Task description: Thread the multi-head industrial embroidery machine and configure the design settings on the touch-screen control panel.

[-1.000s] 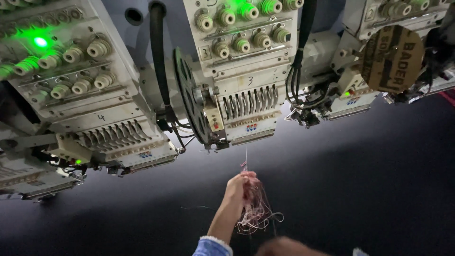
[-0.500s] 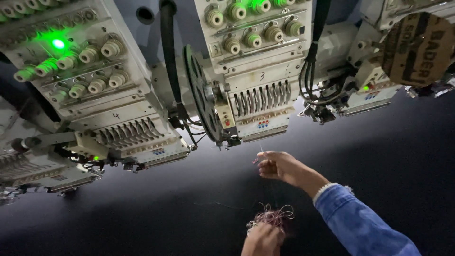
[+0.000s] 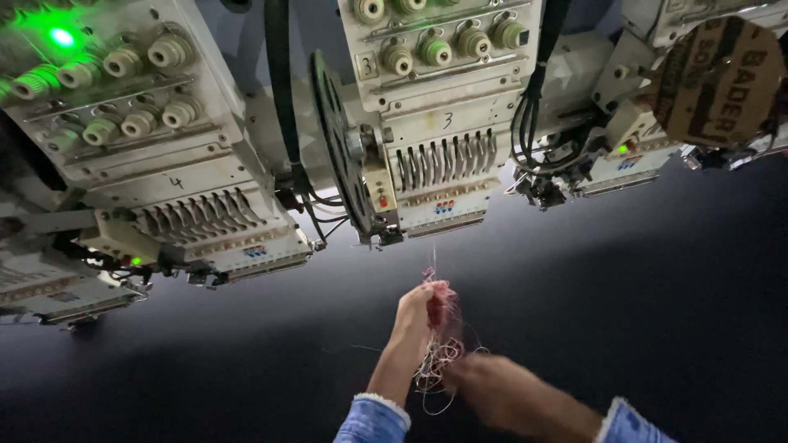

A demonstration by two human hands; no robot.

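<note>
- A tangle of pink and white thread (image 3: 439, 349) is gripped in the left hand (image 3: 420, 308), whose fingers are closed around its upper part; loose loops hang below the fist.
- A single strand is seen running up from the tangle toward the middle embroidery head (image 3: 435, 176) (the needles themselves are too small to make out).
- The right hand (image 3: 492, 390) is blurred, just beside the hanging loops; whether its fingers are apart or closed on thread cannot be told.
- Both blue denim cuffs are cut off by the lower edge.
- The black fabric (image 3: 640, 295) is spread beneath the heads; its edges are hidden.
- A green lamp (image 3: 60, 37) is lit on the head at the far left.
</note>
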